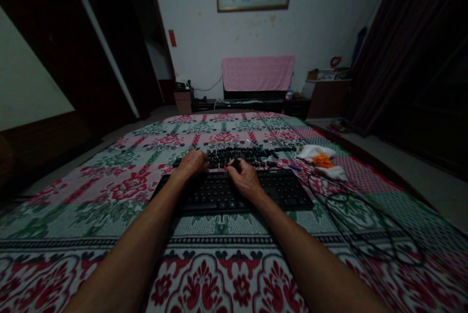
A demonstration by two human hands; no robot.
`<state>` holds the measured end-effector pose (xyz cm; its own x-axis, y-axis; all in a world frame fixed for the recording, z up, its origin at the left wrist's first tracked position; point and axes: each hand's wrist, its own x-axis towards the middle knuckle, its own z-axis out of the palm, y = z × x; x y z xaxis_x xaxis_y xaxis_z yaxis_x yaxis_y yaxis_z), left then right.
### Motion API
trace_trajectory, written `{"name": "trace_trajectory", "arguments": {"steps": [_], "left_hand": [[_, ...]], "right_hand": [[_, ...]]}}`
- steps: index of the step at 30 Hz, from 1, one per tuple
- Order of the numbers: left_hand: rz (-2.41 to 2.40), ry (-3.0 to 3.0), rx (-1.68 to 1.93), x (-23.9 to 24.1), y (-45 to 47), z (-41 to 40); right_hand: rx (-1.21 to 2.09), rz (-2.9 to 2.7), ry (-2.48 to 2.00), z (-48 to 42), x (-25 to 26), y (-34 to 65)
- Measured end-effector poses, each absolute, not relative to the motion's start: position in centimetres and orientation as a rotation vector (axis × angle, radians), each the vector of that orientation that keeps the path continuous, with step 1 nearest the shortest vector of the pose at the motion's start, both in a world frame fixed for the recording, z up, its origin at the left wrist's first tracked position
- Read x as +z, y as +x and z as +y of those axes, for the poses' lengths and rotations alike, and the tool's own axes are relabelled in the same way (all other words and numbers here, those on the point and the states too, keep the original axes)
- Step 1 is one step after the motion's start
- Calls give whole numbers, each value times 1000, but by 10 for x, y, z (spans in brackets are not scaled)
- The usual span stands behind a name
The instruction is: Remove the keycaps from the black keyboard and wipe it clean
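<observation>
A black keyboard [285,191] lies on a bed covered by a red, green and white flowered cloth [120,181]. Most of its keycaps are off and lie in a loose row of black keycaps [256,153] just beyond it. My left hand [192,163] rests curled at the keyboard's far left edge, fingers closed; what they hold is hidden. My right hand [244,179] hovers over the keyboard's far edge, its fingers pinched on a black keycap [236,162].
A black cable [351,205] coils on the cloth to the right of the keyboard. A white and orange cloth [321,159] lies at the right beyond it. A pink-draped unit [258,73] stands against the far wall.
</observation>
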<state>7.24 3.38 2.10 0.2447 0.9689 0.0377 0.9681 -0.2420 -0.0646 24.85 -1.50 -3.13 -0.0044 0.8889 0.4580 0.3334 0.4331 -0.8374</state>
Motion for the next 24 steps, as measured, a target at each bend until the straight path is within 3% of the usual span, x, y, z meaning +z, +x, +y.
{"name": "trace_trajectory", "arguments": {"steps": [11, 19, 24], "left_hand": [[-2041, -2408, -81, 1, 28, 0], [-2055, -2360, -99, -3, 31, -5], [-2046, -2349, -110, -2, 31, -6]], "right_hand": [[620, -1602, -1068, -14, -32, 249], [916, -1860, -784, -35, -17, 230], [921, -1997, -760, -41, -15, 224]]}}
